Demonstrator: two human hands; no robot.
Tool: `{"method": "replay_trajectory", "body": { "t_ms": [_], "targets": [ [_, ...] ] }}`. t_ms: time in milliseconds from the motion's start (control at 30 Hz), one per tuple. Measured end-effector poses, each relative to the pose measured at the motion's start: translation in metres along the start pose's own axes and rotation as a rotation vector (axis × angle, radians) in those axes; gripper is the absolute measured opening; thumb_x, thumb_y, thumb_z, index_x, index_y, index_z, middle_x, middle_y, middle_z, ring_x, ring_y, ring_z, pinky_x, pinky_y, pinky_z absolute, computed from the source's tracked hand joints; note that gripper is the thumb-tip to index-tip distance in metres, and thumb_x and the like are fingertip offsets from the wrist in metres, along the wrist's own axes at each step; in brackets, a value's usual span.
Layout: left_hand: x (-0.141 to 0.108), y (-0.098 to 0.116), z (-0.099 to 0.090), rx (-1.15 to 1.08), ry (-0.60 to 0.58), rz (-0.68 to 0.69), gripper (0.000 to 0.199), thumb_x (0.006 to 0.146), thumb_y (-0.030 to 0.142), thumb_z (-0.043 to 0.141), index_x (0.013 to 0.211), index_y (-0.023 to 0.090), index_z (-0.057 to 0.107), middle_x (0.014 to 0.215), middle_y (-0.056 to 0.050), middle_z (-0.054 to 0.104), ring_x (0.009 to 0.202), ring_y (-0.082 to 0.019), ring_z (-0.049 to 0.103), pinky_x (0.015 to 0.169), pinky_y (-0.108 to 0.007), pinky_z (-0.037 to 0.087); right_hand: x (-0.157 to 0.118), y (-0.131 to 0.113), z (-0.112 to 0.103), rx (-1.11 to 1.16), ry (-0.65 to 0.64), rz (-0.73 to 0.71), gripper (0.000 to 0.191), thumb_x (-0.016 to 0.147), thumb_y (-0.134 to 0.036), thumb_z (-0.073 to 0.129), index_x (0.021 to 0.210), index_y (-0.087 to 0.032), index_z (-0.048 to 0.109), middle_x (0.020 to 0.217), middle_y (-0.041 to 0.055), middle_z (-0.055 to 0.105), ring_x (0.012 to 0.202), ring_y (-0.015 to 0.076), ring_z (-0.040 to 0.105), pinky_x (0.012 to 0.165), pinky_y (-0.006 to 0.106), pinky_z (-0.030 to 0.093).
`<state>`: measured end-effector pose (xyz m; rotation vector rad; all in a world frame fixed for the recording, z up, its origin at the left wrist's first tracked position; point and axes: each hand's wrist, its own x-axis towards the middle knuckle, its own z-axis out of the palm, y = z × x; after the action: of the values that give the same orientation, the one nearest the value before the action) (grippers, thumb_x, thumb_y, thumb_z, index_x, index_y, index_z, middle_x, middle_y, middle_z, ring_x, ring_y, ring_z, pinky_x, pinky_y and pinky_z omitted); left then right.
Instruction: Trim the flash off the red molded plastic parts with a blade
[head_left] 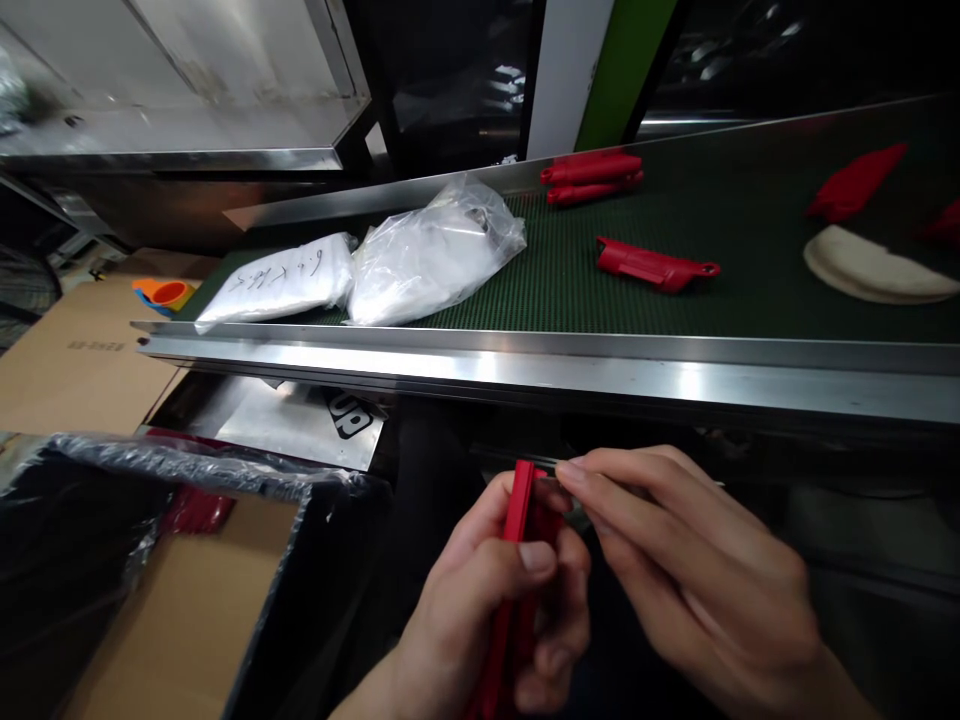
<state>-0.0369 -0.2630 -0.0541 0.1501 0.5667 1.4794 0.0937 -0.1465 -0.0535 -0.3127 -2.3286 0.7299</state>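
Observation:
My left hand (469, 600) is wrapped round a long red plastic part (519, 505), held upright in front of the conveyor with the thumb pressed on its side. My right hand (697, 560) is closed in a pinch close to the part's top end. Between its fingertips a thin, dark, blade-like edge shows near the red plastic; most of it is hidden, so its kind is unclear. Similar red plastic parts lie on the belt: one alone (658, 266) and a small group (592, 178) behind it.
A green conveyor belt (555, 300) with a metal front rail (600, 375) runs across. It carries two white plastic-wrapped packs (277, 278) (435, 262), a pale half-round piece (874, 265) and more red parts (855, 185). At left stands a plastic-lined carton (187, 600); an orange tape roll (171, 294) lies behind.

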Motion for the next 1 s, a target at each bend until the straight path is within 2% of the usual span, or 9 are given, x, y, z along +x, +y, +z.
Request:
{"method": "replay_trajectory", "body": {
  "t_ms": [133,200,300,400,633,767,900,1000],
  "targets": [
    [-0.001,-0.006,-0.008,0.033,-0.088,0.023,0.026,0.086,0.023,0.059,0.111,0.020,0.054,0.081,-0.002,0.058,0.048,-0.004,0.047,0.039,-0.010,0.038,0.001,0.010,-0.001,-0.154,0.070,0.028,0.044,0.085,0.004,0.058,0.126,-0.013,0.063,0.111,0.0121,0.064,0.100,0.0217,0.060,0.081,0.040,0.050],
    [-0.002,-0.006,-0.008,0.001,-0.117,0.007,0.026,0.087,0.026,0.059,0.112,0.020,0.054,0.081,-0.003,0.058,0.049,-0.005,0.048,0.041,-0.010,0.039,0.001,0.011,-0.005,-0.142,0.099,0.070,0.044,0.085,0.003,0.058,0.125,-0.014,0.063,0.112,0.0107,0.064,0.101,0.0210,0.060,0.084,0.039,0.050],
    [-0.003,-0.001,-0.001,-0.096,-0.053,-0.071,0.019,0.093,0.028,0.051,0.111,0.023,0.052,0.085,-0.003,0.056,0.049,-0.005,0.048,0.039,-0.009,0.036,0.001,0.007,-0.010,-0.029,0.021,0.068,0.043,0.085,0.003,0.057,0.124,-0.015,0.063,0.115,0.0098,0.062,0.104,0.0210,0.060,0.085,0.038,0.051],
    [-0.002,0.004,0.005,-0.168,0.010,-0.119,0.015,0.095,0.028,0.045,0.108,0.023,0.050,0.084,-0.002,0.053,0.046,-0.005,0.047,0.035,-0.008,0.033,0.000,0.004,-0.011,-0.034,-0.040,0.014,0.041,0.086,0.003,0.057,0.122,-0.017,0.064,0.114,0.0093,0.062,0.105,0.0224,0.059,0.084,0.040,0.050],
    [0.004,-0.004,-0.006,-0.217,-0.214,-0.060,0.016,0.094,0.030,0.044,0.107,0.021,0.049,0.081,-0.004,0.055,0.045,-0.006,0.050,0.039,-0.012,0.041,-0.001,0.006,-0.006,-0.076,-0.029,-0.014,0.036,0.088,0.002,0.057,0.119,-0.015,0.065,0.113,0.0106,0.062,0.104,0.0221,0.058,0.083,0.040,0.048],
    [0.004,-0.006,-0.010,-0.241,-0.220,-0.060,0.018,0.095,0.030,0.042,0.109,0.021,0.049,0.083,-0.004,0.055,0.046,-0.006,0.051,0.040,-0.012,0.042,-0.001,0.005,-0.007,-0.088,-0.020,-0.017,0.037,0.087,0.002,0.058,0.120,-0.014,0.065,0.112,0.0116,0.062,0.103,0.0233,0.058,0.082,0.042,0.047],
    [0.003,-0.006,-0.006,-0.249,-0.225,-0.065,0.018,0.095,0.030,0.043,0.109,0.021,0.049,0.084,-0.004,0.055,0.045,-0.006,0.050,0.035,-0.011,0.039,0.000,0.006,-0.006,-0.108,0.010,-0.052,0.035,0.086,0.003,0.059,0.118,-0.012,0.066,0.110,0.0127,0.062,0.102,0.0241,0.058,0.082,0.043,0.046],
    [0.003,-0.007,0.000,-0.265,-0.154,-0.066,0.016,0.095,0.029,0.044,0.107,0.022,0.050,0.082,-0.003,0.055,0.044,-0.006,0.049,0.036,-0.011,0.040,-0.002,0.008,-0.002,-0.162,0.020,-0.072,0.035,0.086,0.003,0.059,0.118,-0.013,0.065,0.109,0.0125,0.063,0.101,0.0244,0.058,0.082,0.044,0.045]
  ]
}}
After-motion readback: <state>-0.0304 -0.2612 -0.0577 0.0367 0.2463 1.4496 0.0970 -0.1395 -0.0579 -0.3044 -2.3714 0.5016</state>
